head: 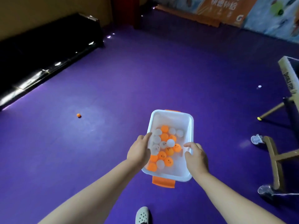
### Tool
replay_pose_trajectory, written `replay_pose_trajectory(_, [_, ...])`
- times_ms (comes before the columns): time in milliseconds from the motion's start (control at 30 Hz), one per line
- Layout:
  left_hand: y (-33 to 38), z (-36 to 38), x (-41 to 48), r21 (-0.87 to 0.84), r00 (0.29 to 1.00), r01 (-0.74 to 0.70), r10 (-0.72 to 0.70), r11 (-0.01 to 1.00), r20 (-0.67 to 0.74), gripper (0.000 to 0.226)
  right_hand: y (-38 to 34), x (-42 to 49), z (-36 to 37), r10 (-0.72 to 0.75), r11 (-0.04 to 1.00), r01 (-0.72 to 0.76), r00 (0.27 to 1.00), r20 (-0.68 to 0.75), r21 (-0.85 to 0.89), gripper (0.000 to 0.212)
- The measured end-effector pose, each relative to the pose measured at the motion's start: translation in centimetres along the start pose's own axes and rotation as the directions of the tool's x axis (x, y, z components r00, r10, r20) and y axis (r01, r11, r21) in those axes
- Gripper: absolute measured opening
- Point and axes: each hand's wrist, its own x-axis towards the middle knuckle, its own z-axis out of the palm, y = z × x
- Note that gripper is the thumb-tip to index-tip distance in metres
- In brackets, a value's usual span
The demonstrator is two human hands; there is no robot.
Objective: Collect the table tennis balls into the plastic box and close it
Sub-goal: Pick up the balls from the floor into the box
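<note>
A purple floor (145,70) runs to a black bench (40,50) along the wall. Both hands, left hand (140,151) and right hand (196,156), grip the lidless plastic box (189,126) of balls (163,149); one orange ball (78,115) lies near the floor's left edge, one white ball (259,86) at the right.

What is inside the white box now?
The box holds a pile of orange and white balls, and no lid is on it. The left hand covers some balls at the left wall, so the exact count cannot be seen.
</note>
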Motion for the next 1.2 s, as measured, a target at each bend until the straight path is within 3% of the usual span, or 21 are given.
replay_pose_trajectory(233, [-5.7, -5.4, 2.3, -0.064, 0.983, 0.118, -0.126, 0.991, -0.133, 0.055, -7.8, 4.7, 5.7, -0.127, 0.992, 0.127, 0.982, 0.137, 0.009, 0.025])
replay_pose_trajectory(467, [-11.6, -11.1, 8.3, -0.057, 0.959, 0.242, -0.248, 0.969, -0.135, 0.059, -15.8, 12.0, 12.8, -0.221, 0.975, 0.211, 0.921, 0.319, 0.067, 0.052])
replay_pose_trajectory(633, [-15.6, -17.5, 15.9, -0.062, 0.937, 0.296, -0.302, 0.953, -0.173, 0.056, -24.2, 19.5, 18.6, -0.264, 0.964, 0.232, 0.897, 0.355, 0.131, 0.059])
replay_pose_trajectory(833, [-21.5, -25.3, 22.7, -0.094, 0.901, 0.373, -0.385, 0.923, -0.199, 0.055, -34.3, 25.9, 25.6, -0.349, 0.936, 0.336, 0.857, 0.379, 0.103, 0.032])
replay_pose_trajectory(1000, [-28.1, -30.3, 26.6, -0.132, 0.890, 0.407, -0.425, 0.904, -0.163, 0.054, -41.5, 29.0, 31.6, -0.370, 0.922, 0.385, 0.847, 0.382, 0.041, 0.027])
replay_pose_trajectory(1200, [-37.2, -37.0, 33.7, -0.070, 0.928, 0.353, -0.359, 0.933, -0.104, 0.051, -47.9, 31.7, 39.7, -0.269, 0.960, 0.278, 0.914, 0.302, 0.015, 0.027])
